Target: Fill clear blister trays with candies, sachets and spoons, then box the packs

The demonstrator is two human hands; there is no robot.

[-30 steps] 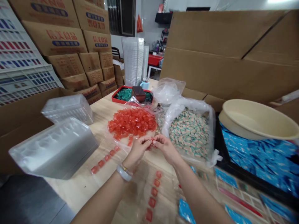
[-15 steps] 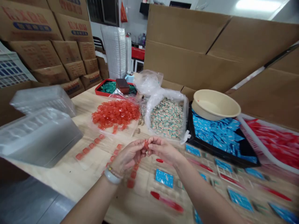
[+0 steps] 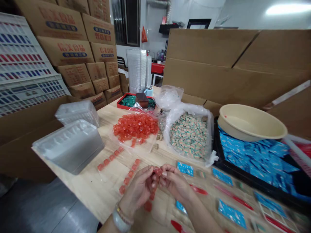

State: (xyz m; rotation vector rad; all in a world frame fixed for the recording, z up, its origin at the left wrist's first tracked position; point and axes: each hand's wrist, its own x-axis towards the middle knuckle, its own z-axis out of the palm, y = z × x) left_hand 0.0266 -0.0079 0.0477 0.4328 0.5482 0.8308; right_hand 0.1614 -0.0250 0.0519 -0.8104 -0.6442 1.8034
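Note:
Fingertips of both hands meet over the table around one small translucent red piece (image 3: 157, 171). My left hand (image 3: 143, 187), with bands on its wrist, pinches it from one side. From the other side my right hand (image 3: 177, 185) grips it with thumb and fingers. Below them, a row of red pieces (image 3: 148, 205) is partly covered by the hands. Left of that lie two more rows of red pieces (image 3: 126, 180). A heap of the same red pieces (image 3: 136, 126) rests on clear plastic farther back.
An open bag of small green-and-tan packets (image 3: 189, 136) stands behind the hands. At right, a cream basin (image 3: 251, 123) sits over blue packets (image 3: 252, 158) in a black tray. Clear plastic trays (image 3: 70, 147) stand at left. Several red-handled items (image 3: 239, 201) and blue packets lie at front right.
The view has swung left and the scene sits farther right in the picture. My hands stay together on the red piece, lower in view now, and the piece appears turned between the fingers.

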